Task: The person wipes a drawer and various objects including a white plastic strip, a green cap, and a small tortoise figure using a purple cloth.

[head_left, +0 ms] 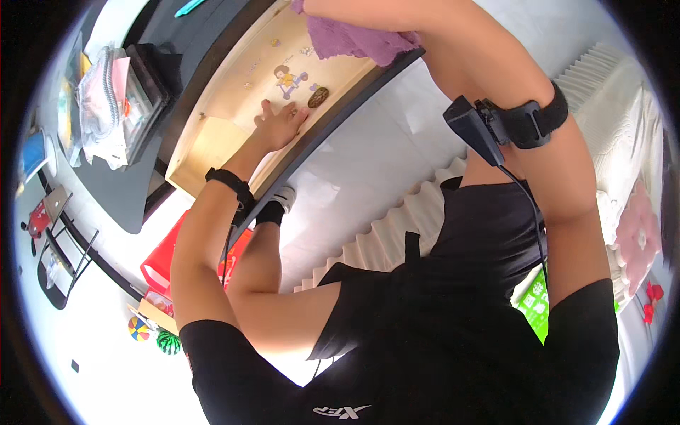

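A pale wooden drawer (212, 142) spans the upper middle, with cartoon stickers (287, 81) on its bottom. My left hand (278, 127) reaches into it, fingers spread and holding nothing, beside a dark oval patterned piece (319, 97). At the top edge of the picture is my right hand (368, 10), partly cut off. It is on a purple cloth (354, 41) that bunches below it, over the drawer's right end; a bit of the same cloth shows past the fingertips. Its finger grip is mostly hidden. Each arm wears a black strap.
A dark desk (117, 191) lies left of the drawer, bearing plastic bags of small goods (103, 99). On the floor are a red bag (166, 258), small balls (168, 343) and a folding chair (64, 269). Pleated pale fabric (397, 219) hangs beneath me.
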`<act>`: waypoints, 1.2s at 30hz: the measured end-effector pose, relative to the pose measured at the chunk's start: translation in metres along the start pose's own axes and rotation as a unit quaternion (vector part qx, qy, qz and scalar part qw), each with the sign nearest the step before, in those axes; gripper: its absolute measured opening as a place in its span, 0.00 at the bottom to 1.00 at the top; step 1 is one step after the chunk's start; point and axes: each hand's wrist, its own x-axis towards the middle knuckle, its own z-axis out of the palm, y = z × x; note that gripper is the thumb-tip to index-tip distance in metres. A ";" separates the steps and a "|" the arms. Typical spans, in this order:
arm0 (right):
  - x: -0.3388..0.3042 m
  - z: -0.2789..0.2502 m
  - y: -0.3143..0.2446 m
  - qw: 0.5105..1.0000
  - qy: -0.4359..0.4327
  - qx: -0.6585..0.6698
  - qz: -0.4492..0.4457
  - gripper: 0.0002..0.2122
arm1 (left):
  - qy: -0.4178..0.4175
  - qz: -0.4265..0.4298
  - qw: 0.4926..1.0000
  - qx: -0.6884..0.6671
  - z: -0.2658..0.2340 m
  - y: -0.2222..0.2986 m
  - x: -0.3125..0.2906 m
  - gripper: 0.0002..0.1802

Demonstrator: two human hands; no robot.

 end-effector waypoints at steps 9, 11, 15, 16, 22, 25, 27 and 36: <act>-0.006 -0.012 -0.001 0.998 0.051 -0.033 -0.013 0.27 | 0.270 -0.106 0.955 0.067 -0.043 -0.007 0.006 0.37; -0.003 -0.009 0.000 0.999 0.038 -0.036 -0.005 0.27 | 0.257 -0.176 0.950 0.028 -0.043 0.016 0.010 0.48; -0.008 -0.015 -0.007 1.000 0.014 -0.014 0.010 0.27 | 0.159 -0.206 0.965 -0.002 -0.038 0.021 0.029 0.56; -0.009 -0.015 -0.003 0.999 0.023 -0.027 0.007 0.27 | 0.186 -0.186 0.965 0.005 -0.043 0.028 0.028 0.55; -0.010 -0.014 -0.001 0.998 0.041 -0.035 -0.010 0.25 | 0.177 0.056 0.971 -0.153 -0.052 0.026 0.031 0.33; -0.007 -0.008 -0.001 0.999 0.029 -0.041 0.003 0.25 | 0.191 0.146 0.970 -0.022 -0.044 0.036 0.038 0.27; -0.007 -0.007 0.004 0.999 0.023 -0.046 0.011 0.24 | 0.165 0.128 0.976 -0.061 -0.039 0.046 0.046 0.25; -0.015 -0.016 -0.005 1.000 -0.003 -0.021 -0.004 0.18 | 0.274 0.056 0.953 -0.118 -0.048 -0.007 0.055 0.18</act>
